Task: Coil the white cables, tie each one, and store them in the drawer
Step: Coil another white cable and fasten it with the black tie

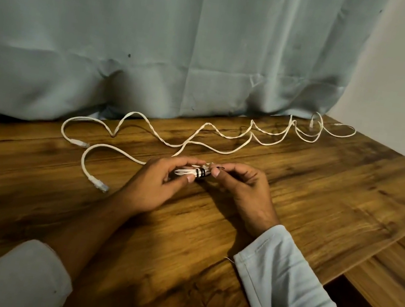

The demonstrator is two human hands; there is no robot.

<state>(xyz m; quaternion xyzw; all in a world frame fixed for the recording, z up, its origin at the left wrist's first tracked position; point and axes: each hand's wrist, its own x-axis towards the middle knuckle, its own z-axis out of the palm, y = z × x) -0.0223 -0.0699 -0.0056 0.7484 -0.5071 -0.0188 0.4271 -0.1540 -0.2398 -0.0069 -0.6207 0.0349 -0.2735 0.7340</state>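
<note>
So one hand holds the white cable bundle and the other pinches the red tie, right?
Not quite: the tie is black, not red. The head view shows the left hand holding the white cable bundle while the right hand pinches that tie.

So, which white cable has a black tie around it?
The folded white cable held by the left hand and right hand: a black tie wraps it. The long white cable behind lies loose.
</note>
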